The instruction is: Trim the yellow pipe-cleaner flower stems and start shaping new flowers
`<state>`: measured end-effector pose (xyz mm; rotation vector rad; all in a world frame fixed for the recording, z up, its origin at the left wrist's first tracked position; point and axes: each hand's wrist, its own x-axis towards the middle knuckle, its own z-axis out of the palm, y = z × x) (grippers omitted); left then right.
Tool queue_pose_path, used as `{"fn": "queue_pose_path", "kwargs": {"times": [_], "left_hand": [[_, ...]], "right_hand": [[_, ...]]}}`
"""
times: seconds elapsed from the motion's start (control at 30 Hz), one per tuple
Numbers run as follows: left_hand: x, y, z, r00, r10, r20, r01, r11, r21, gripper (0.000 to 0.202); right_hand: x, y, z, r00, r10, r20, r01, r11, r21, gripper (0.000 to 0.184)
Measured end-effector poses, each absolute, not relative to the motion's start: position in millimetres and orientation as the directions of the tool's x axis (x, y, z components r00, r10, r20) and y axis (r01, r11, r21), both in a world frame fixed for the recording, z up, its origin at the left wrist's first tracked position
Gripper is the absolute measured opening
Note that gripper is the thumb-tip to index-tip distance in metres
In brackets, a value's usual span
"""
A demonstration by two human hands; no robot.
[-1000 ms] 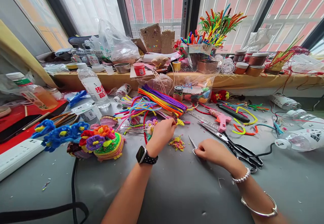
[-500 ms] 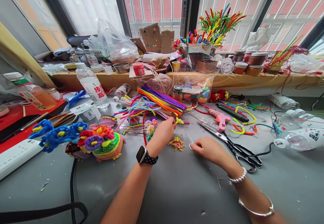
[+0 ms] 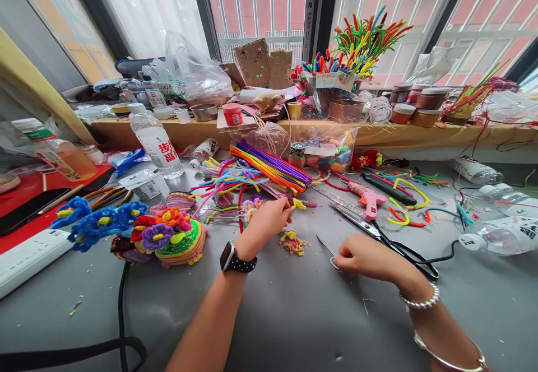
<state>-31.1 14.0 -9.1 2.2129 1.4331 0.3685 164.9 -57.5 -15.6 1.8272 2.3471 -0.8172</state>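
Note:
My left hand [image 3: 271,218], with a watch at its wrist, is closed in a pinch at a small fuzzy yellow pipe-cleaner piece [image 3: 299,204], which pokes out past the fingertips. My right hand [image 3: 357,254] is wrapped round small scissors [image 3: 325,246]; their thin blades point up and left, and a white handle loop shows by the fingers. Between and beyond the hands lies a little heap of yellow and pink fuzz trimmings [image 3: 293,243]. Large black-handled scissors [image 3: 357,221] lie partly behind my right hand.
Bundled pipe cleaners [image 3: 273,164] lie beyond my left hand. At left sit fuzzy flowers [image 3: 103,223] and a striped green-topped piece [image 3: 185,243]. A pink glue gun [image 3: 367,198], a black cutter [image 3: 389,188] and plastic bottles [image 3: 500,235] are at right. A cable [image 3: 121,305] crosses the front left.
My right hand has shifted right with the small scissors, away from the trimmings. My left hand stays nearly in place, still pinching at the yellow piece. The view has moved slightly.

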Motion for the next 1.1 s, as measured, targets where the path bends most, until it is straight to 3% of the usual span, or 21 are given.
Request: {"fn": "queue_pose_path", "kwargs": {"times": [0.17, 0.43, 0.6, 0.7, 0.9, 1.0, 1.1], "left_hand": [[-38, 13, -6, 0.449, 0.867, -0.218, 0.774, -0.256, 0.579, 0.015], [-44, 13, -6, 0.46, 0.819, -0.344, 0.745, -0.145, 0.651, 0.013], [-43, 12, -4, 0.444, 0.797, -0.41, 0.722, -0.047, 0.69, 0.01], [-36, 10, -5, 0.491, 0.789, -0.37, 0.655, -0.053, 0.754, 0.011], [-31, 12, -11, 0.52, 0.828, -0.211, 0.603, -0.18, 0.777, 0.017], [-35, 14, -12, 0.471, 0.838, -0.277, 0.637, -0.105, 0.764, 0.017], [-41, 14, -8, 0.522, 0.748, -0.41, 0.66, -0.05, 0.749, 0.015]], "right_hand": [[160, -61, -14, -0.412, 0.824, -0.388, 0.865, 0.221, -0.45, 0.03], [203, -62, -1, -0.424, 0.788, -0.446, 0.842, 0.16, -0.516, 0.028], [221, -67, -4, -0.358, 0.686, -0.633, 0.881, 0.023, -0.472, 0.021], [215, -65, -9, -0.322, 0.68, -0.659, 0.9, 0.003, -0.435, 0.02], [212, -62, -9, -0.399, 0.708, -0.583, 0.84, 0.026, -0.542, 0.021], [218, -64, -6, -0.369, 0.694, -0.617, 0.854, -0.009, -0.521, 0.02], [223, -66, -4, -0.3, 0.722, -0.623, 0.883, -0.037, -0.468, 0.018]]}}
